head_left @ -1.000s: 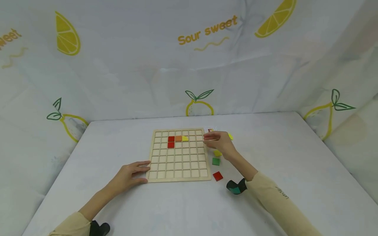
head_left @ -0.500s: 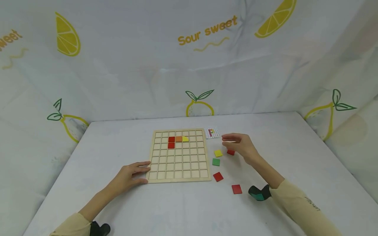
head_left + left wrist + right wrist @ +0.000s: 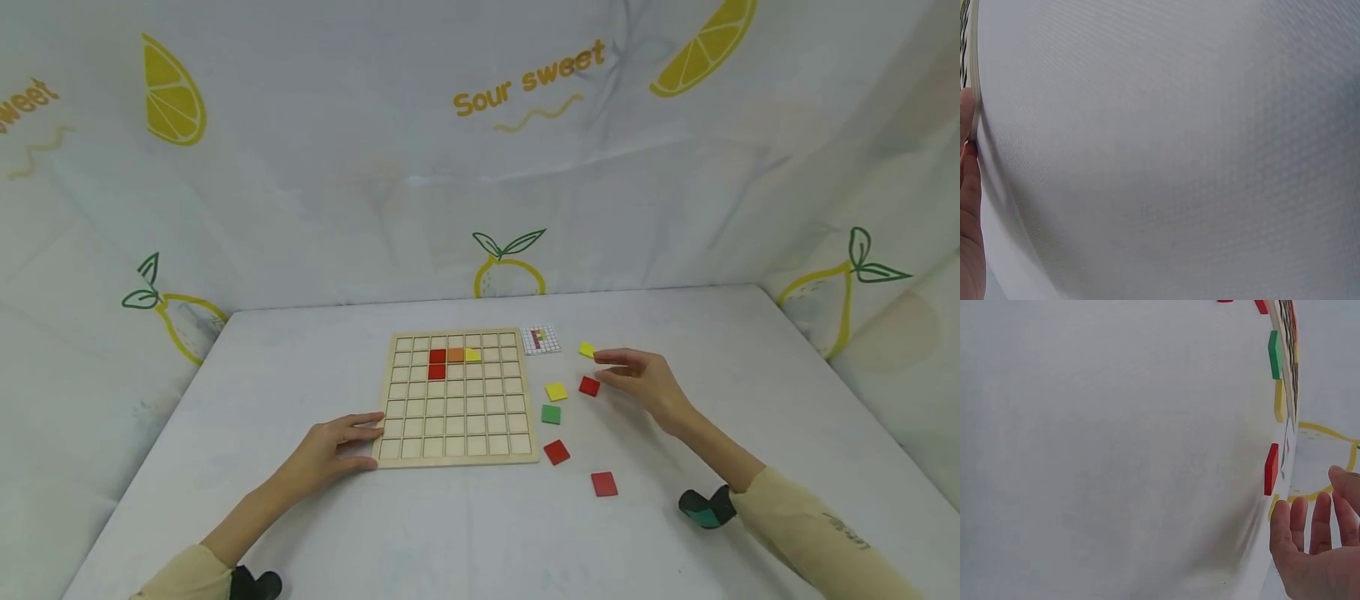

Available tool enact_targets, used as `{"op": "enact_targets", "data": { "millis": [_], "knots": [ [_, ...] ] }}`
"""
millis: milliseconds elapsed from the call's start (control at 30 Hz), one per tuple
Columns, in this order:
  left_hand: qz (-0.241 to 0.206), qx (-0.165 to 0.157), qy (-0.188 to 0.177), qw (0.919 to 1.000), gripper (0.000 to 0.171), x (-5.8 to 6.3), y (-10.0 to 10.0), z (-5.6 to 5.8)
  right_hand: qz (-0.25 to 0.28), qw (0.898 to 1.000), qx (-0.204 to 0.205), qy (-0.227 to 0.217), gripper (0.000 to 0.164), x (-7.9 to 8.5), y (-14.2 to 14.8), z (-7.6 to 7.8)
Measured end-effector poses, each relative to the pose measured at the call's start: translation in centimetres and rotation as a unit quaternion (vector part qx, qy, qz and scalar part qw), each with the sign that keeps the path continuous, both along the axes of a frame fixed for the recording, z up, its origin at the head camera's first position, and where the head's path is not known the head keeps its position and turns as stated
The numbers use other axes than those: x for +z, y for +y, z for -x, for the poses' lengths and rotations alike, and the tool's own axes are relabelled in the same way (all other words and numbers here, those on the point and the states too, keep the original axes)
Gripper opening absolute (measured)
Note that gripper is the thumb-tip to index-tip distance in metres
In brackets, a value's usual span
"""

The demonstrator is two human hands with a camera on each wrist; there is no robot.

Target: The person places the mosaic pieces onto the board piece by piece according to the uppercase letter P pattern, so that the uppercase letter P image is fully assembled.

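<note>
A wooden grid board (image 3: 456, 460) lies flat on the table, with two red tiles (image 3: 437, 372), an orange tile (image 3: 455, 355) and a yellow corner-cut tile (image 3: 472, 356) in its cells. My left hand (image 3: 330, 450) rests against the board's left edge near the lower corner, fingers extended. To the right, my right hand (image 3: 647, 385) hovers over the table with thumb and fingers apart, holding nothing. Its fingertips are close to a yellow tile (image 3: 587, 350), partly overlapped by them, and a loose red tile (image 3: 589, 386). The right wrist view shows the right hand's fingers (image 3: 1320, 524) spread and loosely bent.
A small printed pattern card (image 3: 541, 339) lies beside the board's upper right corner. Right of the board are another yellow tile (image 3: 556, 392), a green tile (image 3: 551, 414) and two more red tiles (image 3: 604, 484). A lemon-print cloth (image 3: 337, 208) hangs behind the table.
My right hand has moved right, away from the board and past the card, uncovering the card and the loose tiles beneath. My left hand has stayed at the board's edge.
</note>
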State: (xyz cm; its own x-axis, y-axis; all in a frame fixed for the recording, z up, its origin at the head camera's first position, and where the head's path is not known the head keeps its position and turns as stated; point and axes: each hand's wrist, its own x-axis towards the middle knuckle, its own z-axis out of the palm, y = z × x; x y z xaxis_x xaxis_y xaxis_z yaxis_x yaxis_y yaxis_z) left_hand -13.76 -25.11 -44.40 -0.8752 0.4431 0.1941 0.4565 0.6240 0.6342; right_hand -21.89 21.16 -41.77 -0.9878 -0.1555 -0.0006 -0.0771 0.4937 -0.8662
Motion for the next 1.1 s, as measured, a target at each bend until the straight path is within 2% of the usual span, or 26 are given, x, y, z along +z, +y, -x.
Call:
{"op": "enact_targets", "data": {
  "millis": [267, 567, 867, 1100],
  "knots": [
    [0.013, 0.010, -0.002, 0.9999, 0.048, 0.2, -0.1, -0.1, 0.019, 0.999, 0.012, -0.030, 0.041, -0.5, 0.0, -0.4],
    [0.002, 0.003, -0.014, 0.9999, 0.047, 0.2, 0.0, 0.0, -0.025, 1.000, 0.013, -0.011, 0.036, -0.8, -0.5, -0.1],
    [-0.004, 0.002, -0.013, 0.9999, 0.047, 0.3, 0.0, -0.1, -0.026, 0.999, 0.018, 0.009, 0.033, -1.4, -0.2, 0.0],
    [-0.004, -0.002, -0.017, 0.9998, 0.047, 0.4, 0.1, -0.2, -0.056, 0.998, 0.008, 0.010, 0.033, -1.9, 0.0, 0.3]
  ]
}}
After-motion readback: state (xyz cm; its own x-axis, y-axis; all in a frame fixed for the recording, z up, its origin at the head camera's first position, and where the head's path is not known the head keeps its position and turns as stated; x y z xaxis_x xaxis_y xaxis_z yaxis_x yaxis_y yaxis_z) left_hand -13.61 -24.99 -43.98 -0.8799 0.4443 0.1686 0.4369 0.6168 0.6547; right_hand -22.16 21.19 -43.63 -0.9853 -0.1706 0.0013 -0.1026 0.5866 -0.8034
